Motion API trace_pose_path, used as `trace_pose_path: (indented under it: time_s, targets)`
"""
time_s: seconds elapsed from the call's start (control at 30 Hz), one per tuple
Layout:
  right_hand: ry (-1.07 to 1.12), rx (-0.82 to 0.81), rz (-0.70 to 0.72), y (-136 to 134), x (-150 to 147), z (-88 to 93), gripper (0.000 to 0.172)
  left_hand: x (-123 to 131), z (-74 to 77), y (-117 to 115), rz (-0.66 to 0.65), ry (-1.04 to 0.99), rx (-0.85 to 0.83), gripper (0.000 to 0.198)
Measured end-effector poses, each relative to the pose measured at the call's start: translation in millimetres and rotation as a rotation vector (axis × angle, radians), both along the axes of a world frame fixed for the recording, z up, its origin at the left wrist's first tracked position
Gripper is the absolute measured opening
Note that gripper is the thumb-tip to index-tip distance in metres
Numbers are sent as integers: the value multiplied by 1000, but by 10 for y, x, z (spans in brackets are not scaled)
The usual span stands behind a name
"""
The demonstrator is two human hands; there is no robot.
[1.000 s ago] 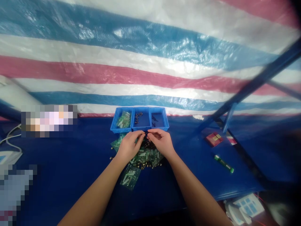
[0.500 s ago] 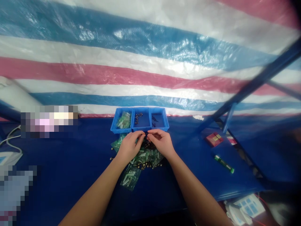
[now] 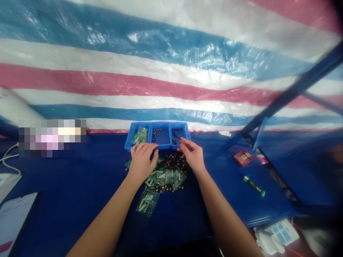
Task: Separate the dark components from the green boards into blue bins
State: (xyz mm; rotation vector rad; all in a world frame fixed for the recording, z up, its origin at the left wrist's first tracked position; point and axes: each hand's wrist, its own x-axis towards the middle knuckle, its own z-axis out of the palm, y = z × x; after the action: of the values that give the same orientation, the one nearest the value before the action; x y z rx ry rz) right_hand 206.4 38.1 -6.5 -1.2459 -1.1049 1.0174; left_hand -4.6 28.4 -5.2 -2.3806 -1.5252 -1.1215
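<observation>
My left hand point(image 3: 144, 160) hovers at the front edge of a blue three-compartment bin point(image 3: 160, 146). Its fingers curve loosely, thumb apart from the index finger, and nothing shows in them. At the right compartment's front rim is my right hand point(image 3: 193, 155), thumb and fingertips apart. Thin black pieces point(image 3: 175, 137) lie in that compartment. The middle one contains several small brass-and-dark metal fittings point(image 3: 156, 132), the left one green-tinted packets point(image 3: 140, 135). Below the hands spreads a pile of dark fittings with brassy ends point(image 3: 175, 161) and clear packets of white strips point(image 3: 167, 175).
A blue surface point(image 3: 88, 200) carries everything. One packet point(image 3: 147, 202) lies nearer me. To the right are a red box point(image 3: 242, 157) and a green tube-shaped packet point(image 3: 254, 186). A device with a pale screen point(image 3: 16, 221) lies at left. Striped sheeting point(image 3: 160, 82) hangs behind.
My hands were close together over the pile, fingertips pinched. They have moved apart: the right one up and right to the right compartment, the left one slightly left and up. Both have opened.
</observation>
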Motion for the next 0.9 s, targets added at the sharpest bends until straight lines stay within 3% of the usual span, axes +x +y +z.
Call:
trace_pose_path:
  time_s: [0.17,0.27,0.9]
  targets:
    - [-357,134,20,2,78,-42,23,-20,-32,19,67,84,19,23]
    - [-460,214,10,7,98,-74,21,-86,-68,45,63,90,23,26]
    - [-420,268,20,4,48,-116,17,-140,-82,61,83,80,-34,25]
